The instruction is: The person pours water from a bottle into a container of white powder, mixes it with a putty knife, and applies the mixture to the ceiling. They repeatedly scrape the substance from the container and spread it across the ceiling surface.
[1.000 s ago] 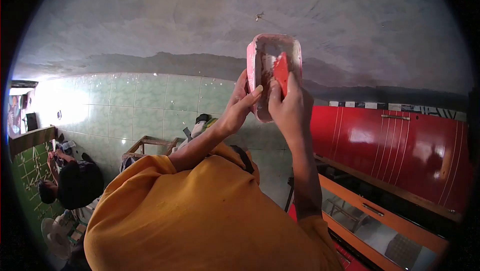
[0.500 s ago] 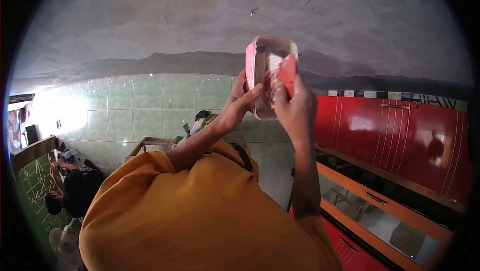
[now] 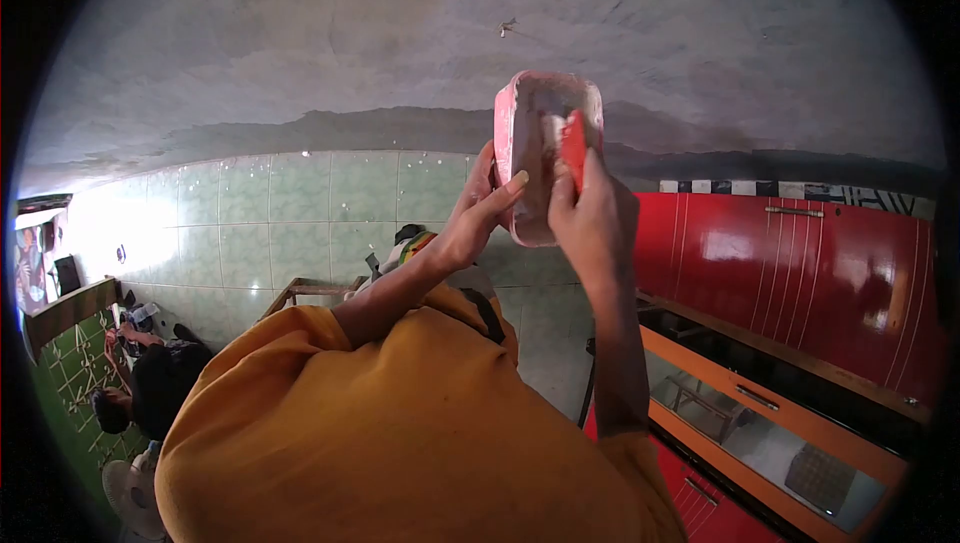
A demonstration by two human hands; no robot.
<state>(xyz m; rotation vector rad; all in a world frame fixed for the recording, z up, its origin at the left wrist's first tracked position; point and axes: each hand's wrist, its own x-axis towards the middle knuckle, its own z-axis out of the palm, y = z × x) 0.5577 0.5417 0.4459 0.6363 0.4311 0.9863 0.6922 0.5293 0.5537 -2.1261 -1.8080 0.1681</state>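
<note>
My left hand [image 3: 482, 211] grips a pink plastic tub [image 3: 504, 128] from its left side, thumb over the rim and fingers on the outside. The tub is held up in front of the wall, its open side facing me, with whitish smears on its walls. My right hand [image 3: 600, 218] pinches a flat red scraper [image 3: 573, 151], which is inside the tub near its right wall. A lump of white paste [image 3: 552, 131] shows beside the scraper's blade. The far part of the blade and the fingers behind it are hidden.
A grey plastered wall [image 3: 300, 33] with a darker lower band rises ahead. White specks dot the green tiled floor [image 3: 295, 188]. Red cabinet doors [image 3: 720, 248] stand at right, a wooden frame [image 3: 310, 289] at left. Farther left are another person [image 3: 165, 383] and a fan [image 3: 130, 493].
The red scraper has turned more edge-on inside the tub, and my right hand has shifted slightly. My left hand keeps its hold; the tub moves a little to the right.
</note>
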